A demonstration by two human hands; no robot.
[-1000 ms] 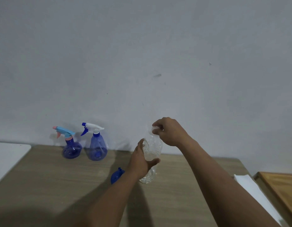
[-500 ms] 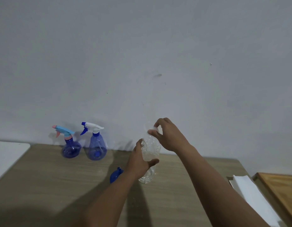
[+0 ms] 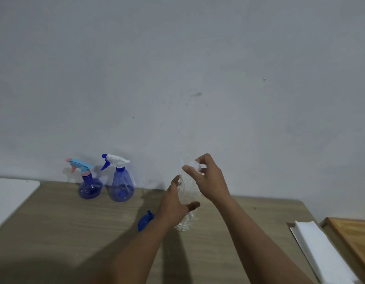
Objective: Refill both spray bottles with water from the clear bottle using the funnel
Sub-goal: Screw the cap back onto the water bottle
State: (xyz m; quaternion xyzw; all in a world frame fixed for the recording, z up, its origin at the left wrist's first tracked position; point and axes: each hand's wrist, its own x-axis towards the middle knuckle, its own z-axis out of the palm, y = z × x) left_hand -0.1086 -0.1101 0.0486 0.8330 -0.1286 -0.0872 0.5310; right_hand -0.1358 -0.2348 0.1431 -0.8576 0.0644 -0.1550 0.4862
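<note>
Left hand (image 3: pixel 173 208): wraps round the clear bottle (image 3: pixel 188 193), held upright.
Right hand (image 3: pixel 210 181): pinches the white cap (image 3: pixel 193 165) at its top.
Funnel (image 3: pixel 144 221): lying just beside the bottle.

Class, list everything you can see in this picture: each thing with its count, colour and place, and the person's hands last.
pink-tipped spray bottle: 1, blue body, pale blue head, back left of table by the wall.
white-headed spray bottle: 1, blue body, just right of the first.
funnel: 1, blue, on the table left of the clear bottle, partly behind the left forearm.
clear bottle: 1, see-through, upright mid-table.
cap: 1, whitish, at the clear bottle's top.
table: 1, wood-grain brown.
white panel: 1, far left edge.
white sheet: 1, right side of table.
wooden board: 1, orange-brown, far right.
left hand: 1, grips the clear bottle's body.
right hand: 1, pinches the cap.
</note>
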